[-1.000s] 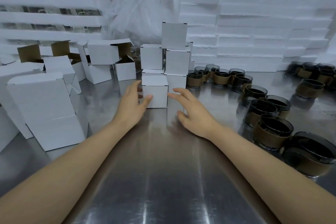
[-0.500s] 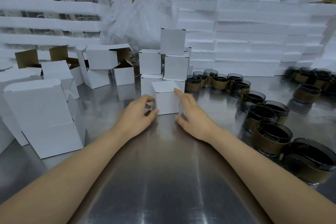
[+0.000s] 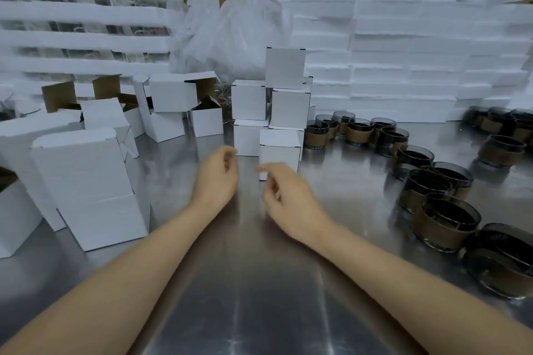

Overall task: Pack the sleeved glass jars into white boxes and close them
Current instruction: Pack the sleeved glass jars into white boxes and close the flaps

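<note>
Both my hands are empty, fingers loosely curled — left hand (image 3: 217, 174) and right hand (image 3: 284, 196) just near the closed white box (image 3: 279, 150) on the tabletop (image 3: 259, 282).

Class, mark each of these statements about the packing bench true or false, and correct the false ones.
1. The left hand holds a jar. False: it holds nothing.
2. The front closed box stands on the metal table. True.
3. The sleeved jars stand to the person's right. True.
4. The right hand grips the front closed box. False: its fingers are loosely curled, just short of it.
5. The open boxes stand among the jars. False: they stand to the left.
</note>
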Action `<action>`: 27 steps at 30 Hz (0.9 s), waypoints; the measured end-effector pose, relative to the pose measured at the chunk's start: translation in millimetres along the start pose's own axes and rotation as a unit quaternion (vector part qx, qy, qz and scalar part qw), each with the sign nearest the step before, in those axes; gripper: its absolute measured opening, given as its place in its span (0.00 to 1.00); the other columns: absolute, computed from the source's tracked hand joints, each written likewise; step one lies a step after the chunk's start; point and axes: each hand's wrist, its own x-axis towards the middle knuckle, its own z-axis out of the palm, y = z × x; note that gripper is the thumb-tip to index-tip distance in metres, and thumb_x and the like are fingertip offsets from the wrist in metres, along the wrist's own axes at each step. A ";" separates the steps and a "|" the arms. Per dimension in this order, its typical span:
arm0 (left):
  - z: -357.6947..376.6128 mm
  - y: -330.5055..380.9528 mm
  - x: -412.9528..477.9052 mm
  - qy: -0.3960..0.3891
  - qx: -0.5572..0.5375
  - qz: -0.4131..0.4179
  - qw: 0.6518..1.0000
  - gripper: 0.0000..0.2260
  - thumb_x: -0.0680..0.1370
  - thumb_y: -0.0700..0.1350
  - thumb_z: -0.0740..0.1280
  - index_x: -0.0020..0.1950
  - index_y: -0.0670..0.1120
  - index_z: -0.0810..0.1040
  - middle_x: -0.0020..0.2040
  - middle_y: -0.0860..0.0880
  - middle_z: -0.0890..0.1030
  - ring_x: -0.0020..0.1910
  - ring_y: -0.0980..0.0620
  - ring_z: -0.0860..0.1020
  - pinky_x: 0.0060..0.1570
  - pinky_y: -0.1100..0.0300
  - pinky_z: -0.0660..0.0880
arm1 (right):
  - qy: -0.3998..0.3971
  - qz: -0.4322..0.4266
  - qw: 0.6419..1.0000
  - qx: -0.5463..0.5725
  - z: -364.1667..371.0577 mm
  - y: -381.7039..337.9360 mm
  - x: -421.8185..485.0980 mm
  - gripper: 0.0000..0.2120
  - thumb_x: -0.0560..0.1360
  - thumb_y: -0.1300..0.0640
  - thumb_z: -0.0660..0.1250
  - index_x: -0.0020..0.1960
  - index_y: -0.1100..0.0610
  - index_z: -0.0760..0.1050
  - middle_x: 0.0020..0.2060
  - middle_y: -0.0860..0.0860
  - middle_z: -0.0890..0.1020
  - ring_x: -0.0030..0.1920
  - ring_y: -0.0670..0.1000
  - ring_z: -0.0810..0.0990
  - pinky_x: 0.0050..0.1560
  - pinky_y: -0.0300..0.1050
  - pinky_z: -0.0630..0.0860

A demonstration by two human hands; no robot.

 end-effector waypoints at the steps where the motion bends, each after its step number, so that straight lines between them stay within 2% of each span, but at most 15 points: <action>1: -3.5 0.1 3.5 0.046 -0.055 -0.053 0.996 0.10 0.80 0.37 0.60 0.58 0.41 0.77 0.54 0.44 0.80 0.49 0.51 0.76 0.50 0.63 0.69 | -0.035 0.001 0.999 -0.013 11.7 -8.9 2.8 0.16 0.76 0.65 0.59 0.61 0.59 0.75 0.48 0.53 0.75 0.48 0.51 0.73 0.53 0.48 0.72; 2: -6.5 -0.6 6.3 0.087 -0.110 -0.105 0.984 0.09 0.80 0.38 0.60 0.58 0.41 0.76 0.54 0.43 0.80 0.50 0.50 0.76 0.52 0.62 0.70 | -0.063 0.005 0.997 -0.038 23.3 -14.8 9.4 0.13 0.76 0.64 0.59 0.58 0.60 0.77 0.50 0.55 0.75 0.52 0.55 0.74 0.54 0.50 0.73; 4: -11.8 -0.6 8.7 0.150 -0.205 -0.188 0.949 0.10 0.81 0.39 0.58 0.60 0.42 0.75 0.57 0.44 0.79 0.55 0.46 0.77 0.59 0.54 0.73 | -0.058 0.048 0.997 -0.028 43.1 -24.8 36.1 0.13 0.77 0.64 0.58 0.56 0.61 0.78 0.52 0.58 0.76 0.56 0.59 0.75 0.56 0.50 0.71; 5: -13.9 0.1 9.2 0.171 -0.235 -0.211 0.933 0.11 0.81 0.38 0.58 0.61 0.43 0.74 0.58 0.45 0.78 0.58 0.45 0.76 0.62 0.50 0.72 | -0.034 0.077 0.996 0.022 52.3 -30.6 51.5 0.13 0.77 0.66 0.58 0.56 0.62 0.79 0.53 0.59 0.78 0.56 0.58 0.75 0.58 0.47 0.70; 7: -15.4 -0.1 9.7 0.194 -0.258 -0.239 0.916 0.10 0.81 0.39 0.57 0.59 0.46 0.73 0.57 0.48 0.77 0.59 0.45 0.76 0.63 0.50 0.72 | 0.018 0.144 0.975 0.168 71.9 -42.4 81.9 0.13 0.76 0.69 0.58 0.55 0.65 0.79 0.54 0.61 0.80 0.56 0.57 0.77 0.56 0.40 0.69; 9: -14.6 -2.6 10.8 0.205 -0.270 -0.269 0.902 0.09 0.80 0.41 0.56 0.57 0.50 0.71 0.57 0.49 0.77 0.57 0.46 0.77 0.62 0.48 0.72 | 0.044 0.205 0.938 0.276 92.6 -47.4 107.8 0.12 0.77 0.69 0.59 0.55 0.66 0.79 0.53 0.61 0.82 0.54 0.57 0.79 0.51 0.36 0.71; 10: -14.4 -3.8 11.6 0.210 -0.277 -0.283 0.894 0.08 0.80 0.42 0.56 0.56 0.51 0.70 0.57 0.47 0.78 0.56 0.45 0.77 0.62 0.46 0.73 | 0.051 0.217 0.931 0.288 101.8 -46.6 118.4 0.11 0.77 0.68 0.60 0.55 0.65 0.79 0.53 0.61 0.82 0.51 0.55 0.79 0.47 0.32 0.71; 12: -15.0 -5.2 13.3 0.220 -0.289 -0.306 0.880 0.08 0.79 0.43 0.55 0.55 0.52 0.69 0.55 0.47 0.78 0.54 0.44 0.77 0.60 0.45 0.73 | 0.082 0.209 0.940 0.258 112.4 -43.5 133.5 0.11 0.78 0.66 0.61 0.56 0.64 0.78 0.52 0.60 0.82 0.48 0.54 0.79 0.40 0.29 0.68; 14: -15.0 -4.4 14.8 0.224 -0.293 -0.316 0.874 0.08 0.79 0.43 0.54 0.55 0.51 0.69 0.51 0.47 0.78 0.51 0.44 0.77 0.60 0.45 0.73 | 0.145 0.145 0.963 0.177 115.6 -39.8 145.5 0.13 0.77 0.67 0.60 0.59 0.63 0.77 0.55 0.59 0.79 0.52 0.56 0.78 0.47 0.37 0.70; 16: -13.1 -3.2 14.5 0.225 -0.287 -0.310 0.878 0.11 0.78 0.42 0.54 0.57 0.44 0.72 0.52 0.42 0.79 0.52 0.40 0.77 0.59 0.43 0.73 | 0.201 0.048 0.976 0.064 120.0 -34.2 156.1 0.18 0.74 0.69 0.60 0.62 0.61 0.75 0.59 0.58 0.76 0.56 0.58 0.76 0.53 0.47 0.72; 18: -10.8 -4.5 15.1 0.224 -0.285 -0.295 0.884 0.14 0.78 0.41 0.53 0.60 0.40 0.72 0.57 0.38 0.78 0.56 0.37 0.76 0.60 0.42 0.72 | 0.194 0.009 0.980 0.035 125.0 -29.1 168.9 0.19 0.75 0.69 0.60 0.64 0.62 0.73 0.63 0.58 0.73 0.59 0.59 0.74 0.55 0.53 0.73; 20: -8.1 -5.2 14.6 0.213 -0.278 -0.282 0.893 0.12 0.80 0.42 0.54 0.60 0.44 0.72 0.59 0.42 0.78 0.58 0.41 0.76 0.62 0.44 0.71 | 0.165 0.002 0.986 0.038 131.8 -23.7 181.1 0.18 0.77 0.67 0.60 0.66 0.63 0.71 0.67 0.58 0.70 0.64 0.58 0.71 0.60 0.54 0.70; 23: -6.0 -4.4 14.3 0.198 -0.279 -0.262 0.902 0.11 0.81 0.43 0.54 0.60 0.46 0.71 0.62 0.45 0.76 0.60 0.45 0.75 0.63 0.46 0.70 | 0.152 0.009 0.988 -0.019 144.8 -17.6 195.3 0.21 0.78 0.64 0.61 0.71 0.61 0.66 0.71 0.58 0.66 0.68 0.57 0.67 0.65 0.50 0.64; 27: -6.5 -2.8 15.0 0.201 -0.280 -0.260 0.902 0.11 0.82 0.44 0.55 0.62 0.45 0.70 0.63 0.45 0.75 0.61 0.45 0.75 0.64 0.47 0.69 | 0.145 0.013 0.988 -0.053 155.9 -10.3 210.0 0.22 0.79 0.59 0.62 0.72 0.60 0.64 0.74 0.59 0.60 0.72 0.57 0.62 0.67 0.50 0.62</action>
